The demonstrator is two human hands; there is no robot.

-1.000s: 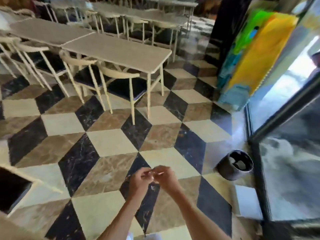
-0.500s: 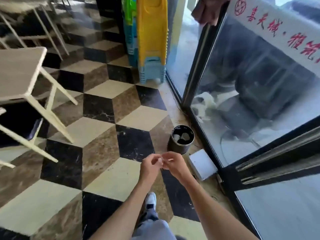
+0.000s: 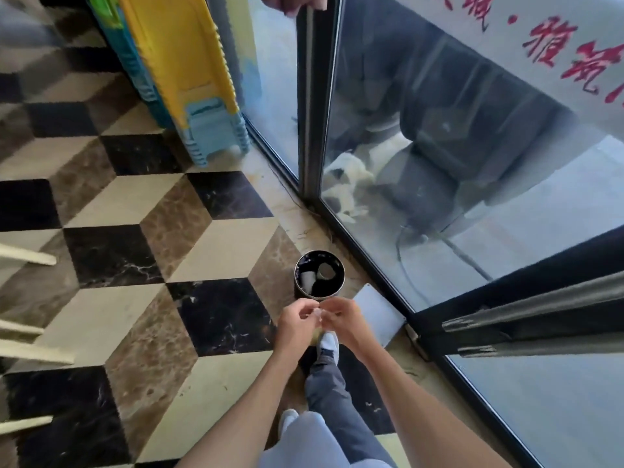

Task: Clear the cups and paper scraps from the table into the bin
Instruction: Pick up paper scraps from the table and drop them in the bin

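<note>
Just short of the round black bin (image 3: pixel 319 289), on the person's side of it, the fingertips of both hands meet around a small pale scrap of paper (image 3: pixel 317 314). The left hand (image 3: pixel 295 324) has thumb and forefinger pinched on the scrap's left edge with the other fingers curled in; the right hand (image 3: pixel 342 320) pinches it from the other side, fingers likewise drawn close. The scrap is tiny and partly hidden between the fingertips, so its shape cannot be told.

Both bare forearms run back from the hands toward the lower edge of the view. Beneath the hands a white shoe (image 3: pixel 328 344) is stepped forward toward the bin, with a grey-blue trouser leg (image 3: pixel 326 383) behind it; a second white shoe (image 3: pixel 287 418) sits farther back from the bin.

Inside the bin lie two cups — a white paper cup (image 3: pixel 307 279) on its side and a greyish cup (image 3: pixel 325 271) with its mouth turned up toward the camera. The bin stands upright on the cube-patterned marble floor (image 3: pixel 202 251) of black, brown and cream tiles.

Just beside the bin, to its right, a flat white rectangular box (image 3: pixel 378 315) lies against the foot of the dark-framed glass door (image 3: pixel 315 130). Well beyond the bin, a stack of yellow, green and blue plastic stools (image 3: pixel 189 79) leans near the glass. Far to the bin's left, cream-coloured furniture legs (image 3: pixel 27 256) cross the edge of the view.
</note>
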